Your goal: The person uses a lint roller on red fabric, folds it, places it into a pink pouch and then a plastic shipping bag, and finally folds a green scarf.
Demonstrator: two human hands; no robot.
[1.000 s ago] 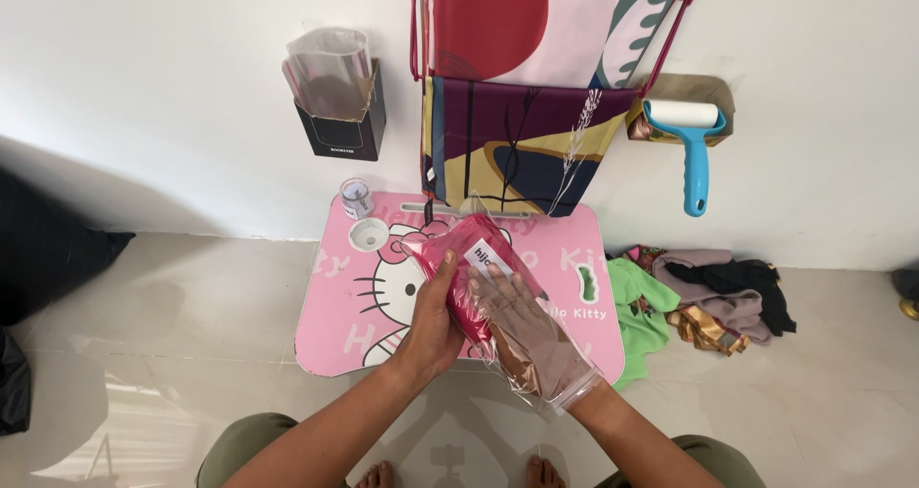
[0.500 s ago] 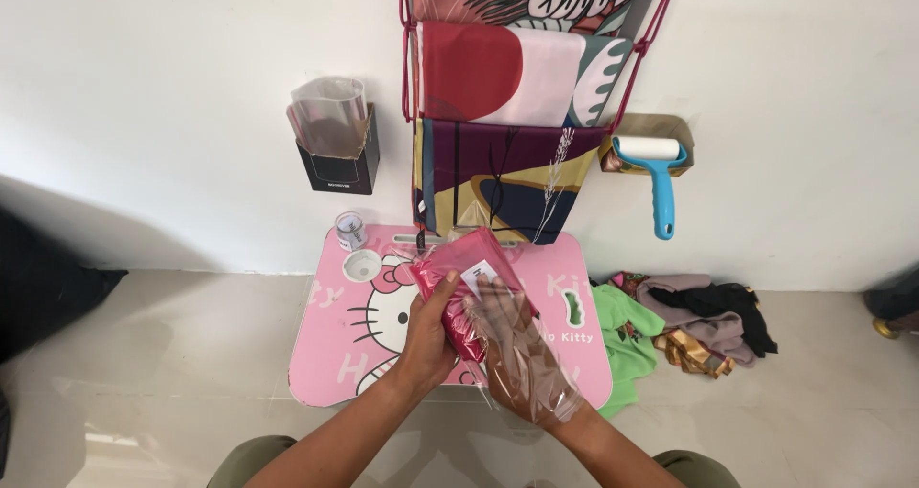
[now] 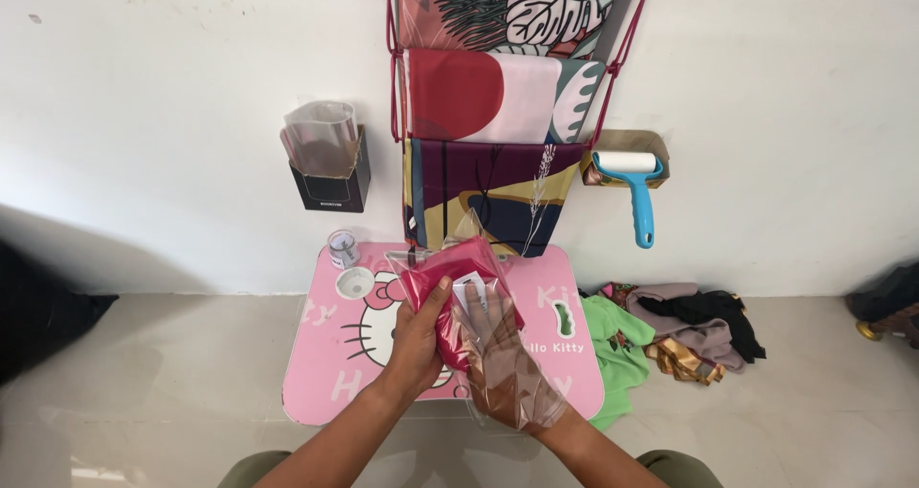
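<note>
Head view, looking down at a small pink table (image 3: 335,383) with a cartoon cat print, set against a white wall.

Both hands meet above the table's middle, toward its far edge. The left hand (image 3: 416,340) grips a folded crimson cloth (image 3: 450,282) from the left side, thumb laid up across the top of it, remaining fingers curled beneath and mostly hidden. The cloth sits partly inside a clear plastic bag (image 3: 522,392), with a small white tag showing on its face.

The right hand (image 3: 498,349) is pushed into the same bag, so the film covers it from wrist to fingertips. Its fingers lie flat and slightly spread against the cloth, tips pointing toward the wall. Bag and cloth are held just above the tabletop; whether they touch it cannot be told.

At the table's far left corner: a small clear jar (image 3: 343,248) upright, and just in front of it a round white lid (image 3: 355,282) lying flat.

On the wall behind the far left corner, a black holder (image 3: 335,187) with clear plastic bags standing in it. Behind the far edge, a red hanging rack (image 3: 498,105) carries folded patterned cloths in tiers. To the right of that, a lint roller (image 3: 634,187) with a blue handle hangs from a brown box.

On the floor beside the table's right edge, a heap of clothes (image 3: 670,330): green, mauve, black, gold.
</note>
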